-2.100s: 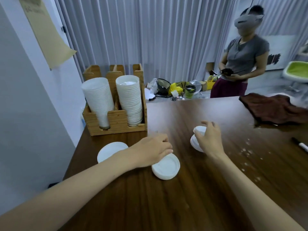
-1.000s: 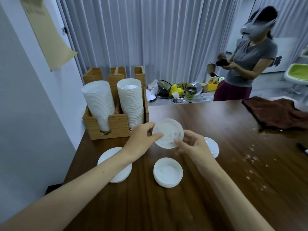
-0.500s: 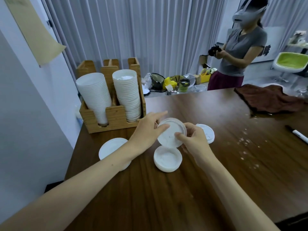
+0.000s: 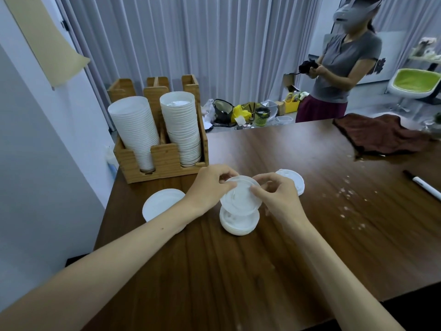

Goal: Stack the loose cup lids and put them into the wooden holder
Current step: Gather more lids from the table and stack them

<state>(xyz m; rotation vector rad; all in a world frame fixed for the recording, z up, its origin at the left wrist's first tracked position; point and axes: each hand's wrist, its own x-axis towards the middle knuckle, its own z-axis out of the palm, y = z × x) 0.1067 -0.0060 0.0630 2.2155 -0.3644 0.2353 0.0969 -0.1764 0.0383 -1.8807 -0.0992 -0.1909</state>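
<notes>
Both my hands hold one white cup lid (image 4: 239, 199) just above a small stack of lids (image 4: 239, 223) lying on the table. My left hand (image 4: 211, 185) pinches its left rim, and my right hand (image 4: 276, 194) pinches its right rim. Another loose lid (image 4: 160, 206) lies to the left, partly under my left forearm. A further lid (image 4: 294, 180) lies behind my right hand. The wooden holder (image 4: 164, 161) stands at the back left with two tall white stacks (image 4: 181, 130) in it.
A brown cloth (image 4: 381, 137) lies at the far right of the wooden table (image 4: 238, 271), with crumbs and a white pen (image 4: 427, 186) near it. A person stands beyond the table's far edge. A wall runs along the left.
The lid held in both hands has come down from chest height until it hovers just over the stack on the table. The view has tilted and shifted slightly.
</notes>
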